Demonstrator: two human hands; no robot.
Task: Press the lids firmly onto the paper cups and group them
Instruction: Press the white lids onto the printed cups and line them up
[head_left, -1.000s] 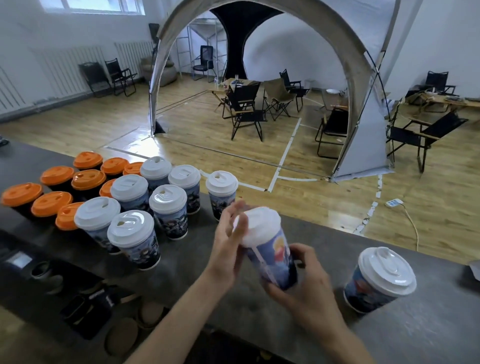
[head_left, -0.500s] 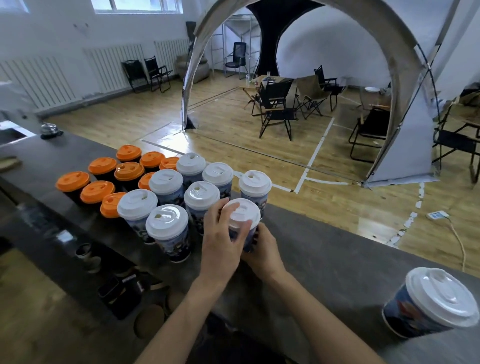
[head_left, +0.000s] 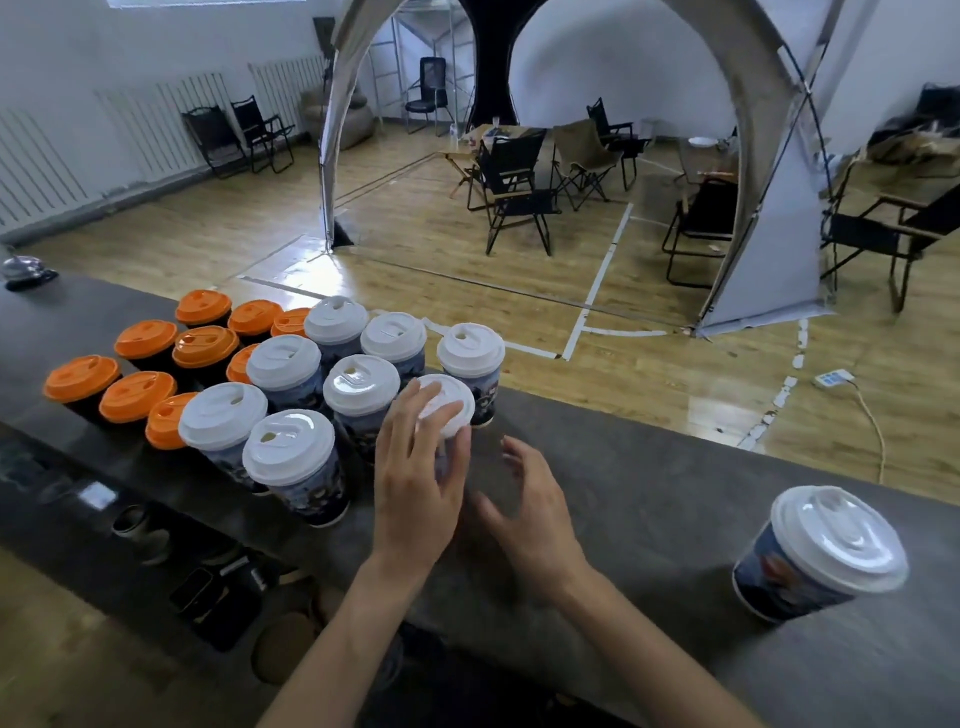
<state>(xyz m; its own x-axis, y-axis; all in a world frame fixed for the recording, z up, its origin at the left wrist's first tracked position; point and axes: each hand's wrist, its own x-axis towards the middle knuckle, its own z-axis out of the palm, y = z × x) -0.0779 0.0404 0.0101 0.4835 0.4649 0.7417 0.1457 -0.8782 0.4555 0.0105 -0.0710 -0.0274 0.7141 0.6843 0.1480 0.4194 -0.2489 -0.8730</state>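
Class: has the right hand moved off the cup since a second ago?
Yes. The right hand has let go and pulled back toward the person, now open beside the cup, which stands among the white-lidded group.

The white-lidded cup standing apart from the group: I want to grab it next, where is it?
In the head view, the lone cup stands upright at the right end of the dark counter, right of the right hand.

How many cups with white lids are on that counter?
9. Seven stand grouped beside the orange-lidded cups. An eighth, on that group's right edge, sits under the left hand. The ninth stands alone, far right. None seems hidden.
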